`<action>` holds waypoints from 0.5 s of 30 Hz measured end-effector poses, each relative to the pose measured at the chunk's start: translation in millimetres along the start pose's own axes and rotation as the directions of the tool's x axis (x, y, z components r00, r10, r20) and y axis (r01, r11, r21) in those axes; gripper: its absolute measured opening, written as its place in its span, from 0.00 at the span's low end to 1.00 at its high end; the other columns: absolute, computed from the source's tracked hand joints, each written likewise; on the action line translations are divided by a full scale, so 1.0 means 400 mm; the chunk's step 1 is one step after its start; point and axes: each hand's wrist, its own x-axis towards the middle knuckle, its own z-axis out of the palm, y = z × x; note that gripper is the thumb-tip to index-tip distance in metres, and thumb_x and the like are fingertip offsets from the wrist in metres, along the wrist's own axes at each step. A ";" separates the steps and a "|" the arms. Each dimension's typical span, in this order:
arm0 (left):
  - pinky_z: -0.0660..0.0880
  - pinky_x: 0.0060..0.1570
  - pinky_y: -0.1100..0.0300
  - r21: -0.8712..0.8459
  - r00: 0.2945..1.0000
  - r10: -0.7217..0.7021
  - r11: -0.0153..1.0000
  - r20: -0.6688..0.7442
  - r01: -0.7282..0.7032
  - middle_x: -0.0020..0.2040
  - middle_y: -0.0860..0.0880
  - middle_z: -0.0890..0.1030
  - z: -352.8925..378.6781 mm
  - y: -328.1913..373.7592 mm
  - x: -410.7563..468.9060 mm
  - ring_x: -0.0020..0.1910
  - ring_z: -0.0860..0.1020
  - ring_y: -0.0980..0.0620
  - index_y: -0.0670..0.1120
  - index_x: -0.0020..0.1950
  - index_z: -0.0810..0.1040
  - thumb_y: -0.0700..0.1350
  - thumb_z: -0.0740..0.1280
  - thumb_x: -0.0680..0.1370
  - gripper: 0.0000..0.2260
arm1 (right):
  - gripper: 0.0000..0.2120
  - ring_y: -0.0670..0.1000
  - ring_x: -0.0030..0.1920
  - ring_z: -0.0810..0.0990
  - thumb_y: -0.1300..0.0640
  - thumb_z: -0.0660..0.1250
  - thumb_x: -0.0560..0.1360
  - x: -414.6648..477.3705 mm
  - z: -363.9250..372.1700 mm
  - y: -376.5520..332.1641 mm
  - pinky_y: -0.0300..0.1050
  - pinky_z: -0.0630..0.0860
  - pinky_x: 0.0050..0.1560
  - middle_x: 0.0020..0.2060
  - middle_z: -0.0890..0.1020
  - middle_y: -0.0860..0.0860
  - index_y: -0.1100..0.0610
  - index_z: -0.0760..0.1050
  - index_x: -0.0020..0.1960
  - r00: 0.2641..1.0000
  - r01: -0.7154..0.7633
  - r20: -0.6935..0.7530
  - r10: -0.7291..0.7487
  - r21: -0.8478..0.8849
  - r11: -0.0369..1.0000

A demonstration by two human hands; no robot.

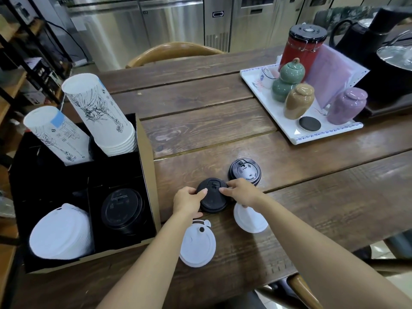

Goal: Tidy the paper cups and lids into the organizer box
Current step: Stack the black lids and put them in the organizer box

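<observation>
A black lid (213, 198) lies on the wooden table, gripped on its left edge by my left hand (188, 200) and on its right edge by my right hand (242, 192). Another black lid (244, 171) sits just behind it. Two white lids rest nearer me, one (197, 244) under my left wrist, one (250, 220) partly under my right hand. The black organizer box (147, 157) stands at left. It holds two stacks of upside-down printed paper cups (104, 117) (55, 134), a pile of white lids (61, 233) and a pile of black lids (122, 210).
A white tray (265, 101) at the right back carries ceramic jars, a red canister and purple paper. A black kettle and a pot stand at the far right. Chair backs show beyond the table and at the near edge.
</observation>
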 end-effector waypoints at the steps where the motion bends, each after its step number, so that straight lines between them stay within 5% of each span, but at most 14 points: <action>1: 0.80 0.42 0.51 -0.007 1.000 -0.016 1.000 0.002 0.016 0.61 0.42 0.75 0.003 0.004 0.000 0.50 0.73 0.45 0.40 0.56 0.74 0.45 0.70 0.75 0.13 | 0.17 0.48 0.27 0.65 0.50 0.61 0.78 0.000 0.000 -0.001 0.39 0.64 0.24 0.27 0.67 0.49 0.64 0.77 0.52 1.000 -0.011 -0.004 0.011 0.009 1.000; 5: 0.78 0.53 0.45 -0.169 0.991 -0.118 0.977 0.065 0.128 0.64 0.39 0.73 0.007 0.025 -0.011 0.61 0.72 0.40 0.39 0.51 0.72 0.42 0.69 0.75 0.10 | 0.11 0.48 0.33 0.71 0.53 0.63 0.78 -0.002 -0.002 -0.009 0.39 0.69 0.33 0.31 0.72 0.49 0.60 0.75 0.43 0.999 0.017 -0.037 -0.013 0.121 0.992; 9: 0.78 0.51 0.50 -0.286 0.986 -0.138 0.945 0.097 0.161 0.60 0.42 0.77 -0.001 0.029 0.001 0.57 0.74 0.45 0.40 0.52 0.75 0.42 0.72 0.73 0.12 | 0.14 0.48 0.44 0.76 0.57 0.64 0.77 -0.001 -0.014 -0.022 0.34 0.71 0.37 0.46 0.76 0.53 0.64 0.74 0.59 0.997 0.056 -0.066 -0.037 0.327 0.943; 12: 0.76 0.52 0.53 -0.313 0.982 -0.144 0.933 0.120 0.175 0.57 0.43 0.79 -0.007 0.030 0.010 0.57 0.75 0.45 0.44 0.46 0.76 0.43 0.72 0.73 0.07 | 0.10 0.47 0.42 0.77 0.56 0.65 0.77 0.006 -0.012 -0.022 0.36 0.73 0.37 0.48 0.79 0.55 0.60 0.74 0.55 0.998 0.048 -0.047 -0.033 0.378 0.924; 15: 0.75 0.51 0.52 -0.335 0.975 -0.115 0.926 0.192 0.175 0.61 0.44 0.77 -0.010 0.029 0.014 0.60 0.74 0.44 0.46 0.58 0.75 0.44 0.72 0.72 0.16 | 0.10 0.50 0.44 0.78 0.57 0.66 0.76 0.010 -0.009 -0.014 0.39 0.76 0.40 0.49 0.79 0.55 0.59 0.72 0.55 0.997 0.056 -0.068 -0.029 0.434 0.899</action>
